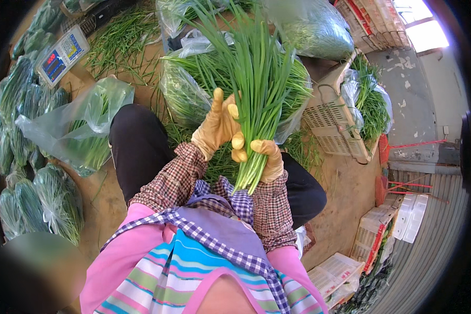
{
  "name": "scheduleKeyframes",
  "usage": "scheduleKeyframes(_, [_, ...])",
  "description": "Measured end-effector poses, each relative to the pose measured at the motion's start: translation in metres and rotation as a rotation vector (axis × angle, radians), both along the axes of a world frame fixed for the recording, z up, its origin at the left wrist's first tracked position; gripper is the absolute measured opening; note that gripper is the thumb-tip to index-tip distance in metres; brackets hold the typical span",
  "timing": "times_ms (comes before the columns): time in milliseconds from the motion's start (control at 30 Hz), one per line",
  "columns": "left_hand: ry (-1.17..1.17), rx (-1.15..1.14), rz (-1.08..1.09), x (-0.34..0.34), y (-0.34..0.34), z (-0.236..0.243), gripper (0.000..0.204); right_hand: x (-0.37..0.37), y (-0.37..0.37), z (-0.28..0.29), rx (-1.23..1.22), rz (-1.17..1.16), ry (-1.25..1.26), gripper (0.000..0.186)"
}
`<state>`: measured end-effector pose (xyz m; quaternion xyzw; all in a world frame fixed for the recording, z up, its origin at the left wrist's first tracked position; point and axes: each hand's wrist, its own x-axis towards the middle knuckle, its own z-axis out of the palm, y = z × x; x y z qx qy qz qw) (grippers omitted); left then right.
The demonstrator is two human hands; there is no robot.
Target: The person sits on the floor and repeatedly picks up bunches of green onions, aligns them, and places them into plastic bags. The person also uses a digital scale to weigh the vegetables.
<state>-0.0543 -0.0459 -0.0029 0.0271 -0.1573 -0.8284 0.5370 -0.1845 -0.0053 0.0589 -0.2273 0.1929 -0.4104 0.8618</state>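
Right hand (267, 157) clasps the green bunch (259, 89), tips toward twelve o'clock; left hand (213, 128) loosely spread at its nine: apparently tidying, next needing steady grip.

Bunch of garlic chives (259, 89): leaves green, spread at top; pale stems gathered in right hand (269, 159).

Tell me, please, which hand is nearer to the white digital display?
Left. In the picture, the left hand is to the lower right of the display; the right hand, gripping the green stalks, is farther right and lower.
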Motion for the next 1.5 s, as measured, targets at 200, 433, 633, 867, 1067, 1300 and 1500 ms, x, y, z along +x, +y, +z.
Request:
scheduleKeyframes(200, [0.153, 0.094, 0.259, 0.005, -0.04, -0.033, 0.042, -0.014, -0.011, 0.002, -0.081, 0.035, 0.069, 0.075])
scheduleKeyframes(433, [-1.025, 0.302, 0.656, 0.054, -0.069, -0.059, 0.046, -0.065, -0.012, 0.029, -0.204, -0.143, -0.011, 0.077])
scheduleKeyframes(633, [-2.082, -0.177, 0.884, 0.011, -0.036, -0.061, 0.064, -0.084, 0.007, 0.053, -0.209, -0.198, 0.05, 0.072])
scheduleKeyframes(867, [0.111, -0.219, 0.055, -0.024, 0.019, 0.051, 0.083, -0.035, 0.017, 0.016, 0.023, 0.09, 0.157, 0.035])
scheduleKeyframes(1067, [-0.097, 0.056, -0.045, -0.005, 0.024, 0.073, 0.08, -0.014, 0.03, 0.04, 0.202, 0.065, 0.295, 0.035])
scheduleKeyframes(1300, [0.045, -0.027, 0.054, 0.02, 0.008, 0.035, 0.098, 0.014, 0.035, 0.006, -0.408, -0.244, 0.94, 0.075])
scheduleKeyframes(1500, [0.106, -0.061, 0.143, 0.015, 0.013, 0.049, 0.106, -0.002, 0.032, 0.016, -0.177, -0.149, 0.52, 0.056])
